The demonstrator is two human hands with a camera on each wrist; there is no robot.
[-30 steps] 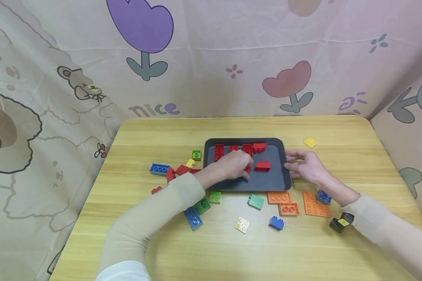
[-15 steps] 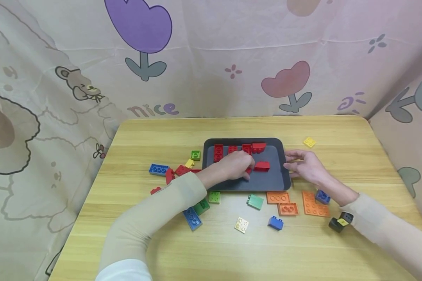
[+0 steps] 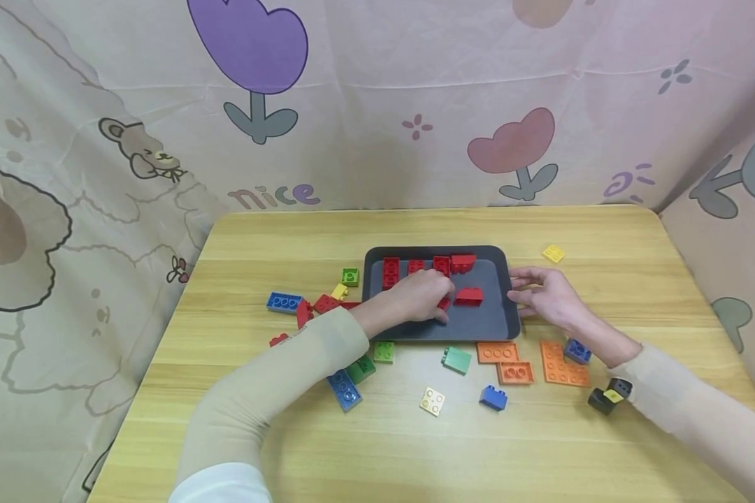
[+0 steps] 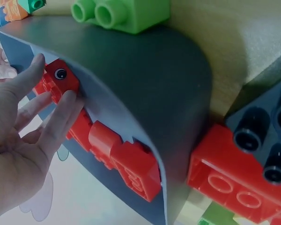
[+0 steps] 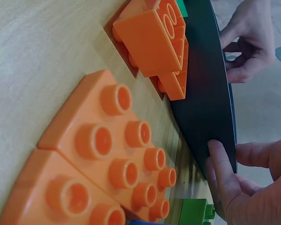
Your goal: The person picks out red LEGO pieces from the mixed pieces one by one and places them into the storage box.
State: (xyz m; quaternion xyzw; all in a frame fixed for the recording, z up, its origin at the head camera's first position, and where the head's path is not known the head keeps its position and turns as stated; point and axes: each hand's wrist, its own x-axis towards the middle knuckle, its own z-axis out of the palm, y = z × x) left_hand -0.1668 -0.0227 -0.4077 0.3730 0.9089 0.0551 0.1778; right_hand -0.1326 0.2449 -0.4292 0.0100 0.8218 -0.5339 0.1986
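Occupying the middle of the dark tray point(image 3: 478, 323): 1 red brick point(image 4: 63, 84), printed with an eye. Orientation: eye side toward the tray's near left, studs apparently upward; long axis not determinable, fingers covering part of the body.

Left hand point(image 3: 424, 293): narrow pinch on the red brick, fingertips against it, a hold that seems suited to small adjustments among close neighbours.

Right hand point(image 3: 549, 297): at the tray's right end, fingertips touching wall and rim (presumably to steady it against the left hand's work); whether they pinch cannot be told.

Also in tray: 5 other red bricks point(image 3: 468, 297), 4 ranged along the far side, apparently a deliberate row; the 5th just right of the held piece, long axis left to right.

Outside: light green brick point(image 3: 384, 353) and 2 orange bricks point(image 3: 497, 354) by the near edge; loose red bricks point(image 3: 326, 304) to the left; all on a wooden table point(image 3: 415, 461).
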